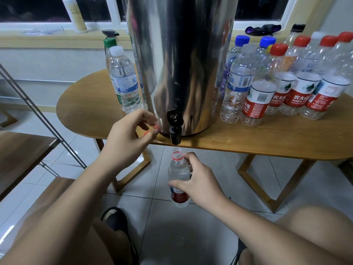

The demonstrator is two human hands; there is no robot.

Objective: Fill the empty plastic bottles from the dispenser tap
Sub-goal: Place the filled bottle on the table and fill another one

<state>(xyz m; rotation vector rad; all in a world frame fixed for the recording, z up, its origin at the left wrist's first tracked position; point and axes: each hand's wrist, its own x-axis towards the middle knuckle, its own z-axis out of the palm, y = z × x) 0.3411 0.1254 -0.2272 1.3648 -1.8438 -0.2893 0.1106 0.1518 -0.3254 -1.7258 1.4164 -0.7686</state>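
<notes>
A tall steel dispenser [181, 60] stands on the wooden table [267, 138], and its black tap [175, 129] juts over the front edge. Below the tap, my right hand [198, 182] grips an uncapped red-labelled plastic bottle [178, 169] upright, its mouth just under the spout. No stream shows from the tap. My left hand [128, 134] hovers left of the tap, its curled fingers pinching a small red cap [156, 128]. Two capped bottles [124, 79] stand to the left of the dispenser. Several capped bottles [286, 81] crowd its right side.
A metal-framed wooden shelf [28, 146] is at the left. My knees and a black sandal [116, 219] sit low over the tiled floor. On the windowsill behind are a white squeeze bottle [74, 14], a phone [110, 32] and dark cloth [263, 28].
</notes>
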